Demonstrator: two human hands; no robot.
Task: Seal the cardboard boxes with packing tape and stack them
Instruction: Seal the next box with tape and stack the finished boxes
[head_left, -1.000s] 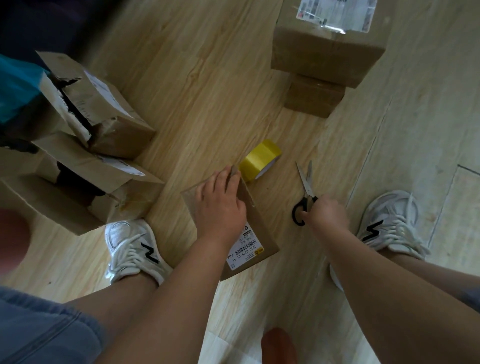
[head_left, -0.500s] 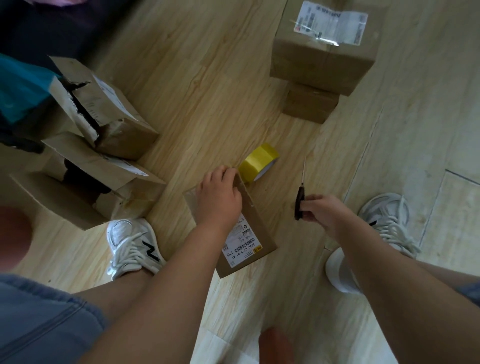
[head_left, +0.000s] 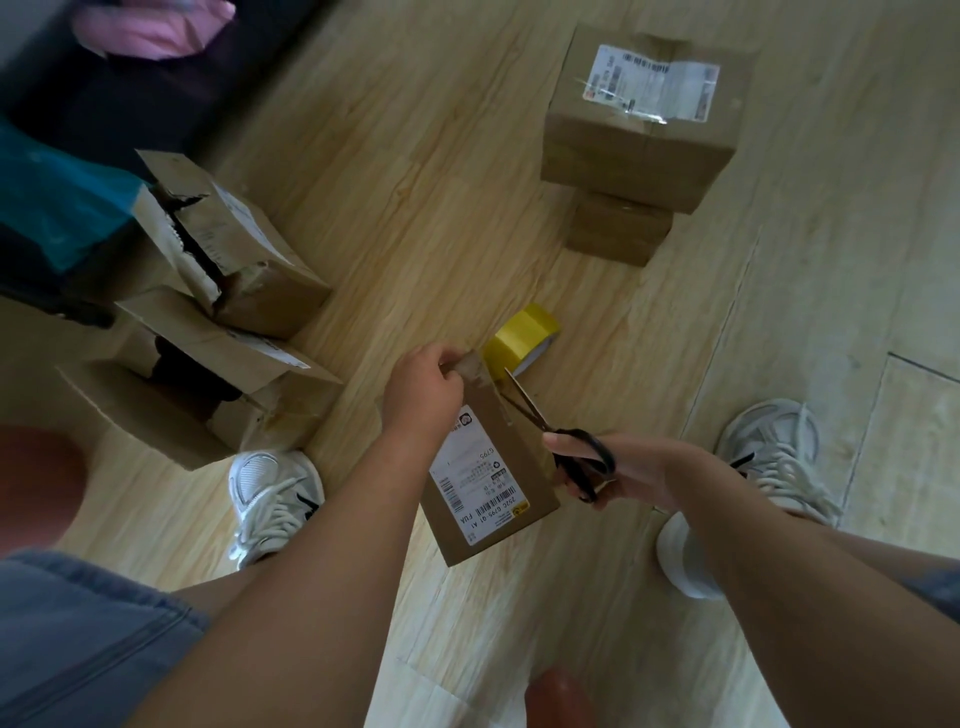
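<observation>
Cardboard box (head_left: 491, 470) lying on floor (head_left: 415, 156) | left grip (head_left: 423, 387) clutching its far end | right grip (head_left: 631, 470) holding black scissors (head_left: 540, 422) beside yellow tape roll (head_left: 524, 332)

A light wood-plank floor (head_left: 415, 156) is recorded throughout. A left sneaker (head_left: 272, 499) and a right sneaker (head_left: 774, 452), white and laced, are planted well apart on it. Pink fabric (head_left: 150, 26) is seen on dark furniture (head_left: 130, 98) at upper left, and a teal item (head_left: 57, 208) is noted below.
</observation>
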